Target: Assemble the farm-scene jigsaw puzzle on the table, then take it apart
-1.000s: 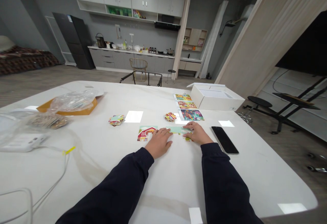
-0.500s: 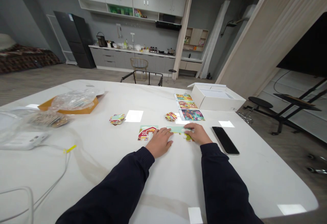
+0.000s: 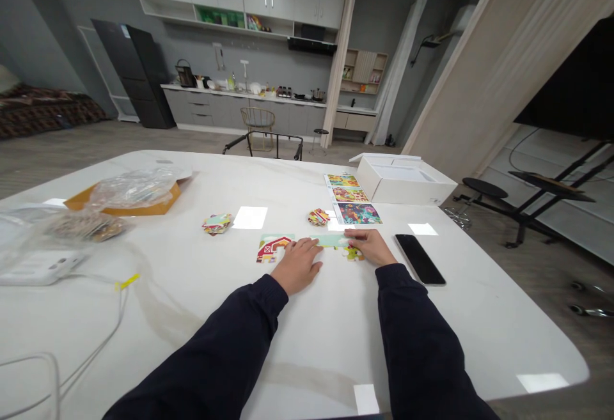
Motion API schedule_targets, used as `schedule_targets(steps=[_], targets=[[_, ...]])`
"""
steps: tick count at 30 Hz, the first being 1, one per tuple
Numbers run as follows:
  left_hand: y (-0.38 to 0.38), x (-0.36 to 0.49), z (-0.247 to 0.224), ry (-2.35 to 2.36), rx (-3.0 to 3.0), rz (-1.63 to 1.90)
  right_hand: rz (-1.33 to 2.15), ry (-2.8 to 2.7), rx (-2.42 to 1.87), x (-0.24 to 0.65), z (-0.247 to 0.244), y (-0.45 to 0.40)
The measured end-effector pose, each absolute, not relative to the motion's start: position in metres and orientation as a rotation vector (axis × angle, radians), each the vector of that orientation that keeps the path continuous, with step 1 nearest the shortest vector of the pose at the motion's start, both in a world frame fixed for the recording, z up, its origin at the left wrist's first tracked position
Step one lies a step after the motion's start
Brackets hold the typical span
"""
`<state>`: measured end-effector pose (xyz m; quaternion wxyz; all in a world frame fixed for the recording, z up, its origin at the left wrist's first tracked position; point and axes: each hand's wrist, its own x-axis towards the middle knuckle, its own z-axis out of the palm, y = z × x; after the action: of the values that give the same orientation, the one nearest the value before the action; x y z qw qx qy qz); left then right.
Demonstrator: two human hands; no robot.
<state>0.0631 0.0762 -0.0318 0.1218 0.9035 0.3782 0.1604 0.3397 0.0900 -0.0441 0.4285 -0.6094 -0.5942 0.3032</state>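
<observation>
Several jigsaw pieces form a row on the white table [image 3: 192,292]. At its left end is a barn puzzle piece [image 3: 271,248] with a red barn on it, and a pale green sky piece [image 3: 326,241] lies further right. My left hand [image 3: 298,265] rests flat with its fingertips on the row, between those two pieces. My right hand [image 3: 370,246] lies on the right end, its fingers over the pieces, and a yellow-green puzzle piece [image 3: 354,254] shows just below them. Neither hand visibly grips anything. Part of the row is hidden under my fingers.
A small stack of puzzle pieces [image 3: 217,223] lies beyond my left hand, and another [image 3: 318,217] lies beyond the row. Three picture cards [image 3: 352,195] sit next to a white box [image 3: 403,182]. A black smartphone [image 3: 419,259] lies right of my right hand.
The view has tilted slightly. My right hand has shifted a little left along the row, and the yellow-green piece shows more clearly beneath it. My left hand has barely moved.
</observation>
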Motion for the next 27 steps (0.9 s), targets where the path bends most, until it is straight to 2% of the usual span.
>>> schedule_targets(steps=[18, 23, 27], targets=[[0.076, 0.064, -0.035, 1.090, 2.653, 0.476, 0.425, -1.711, -1.704, 0.341, -0.039, 0.086], [0.084, 0.052, -0.020, 1.090, 2.617, 0.834, 0.303, -1.834, -1.600, 0.329, -0.033, 0.084], [0.113, 0.006, -0.011, 1.347, 2.489, 1.109, 0.316, -1.931, -1.586, 0.326, -0.035, 0.085]])
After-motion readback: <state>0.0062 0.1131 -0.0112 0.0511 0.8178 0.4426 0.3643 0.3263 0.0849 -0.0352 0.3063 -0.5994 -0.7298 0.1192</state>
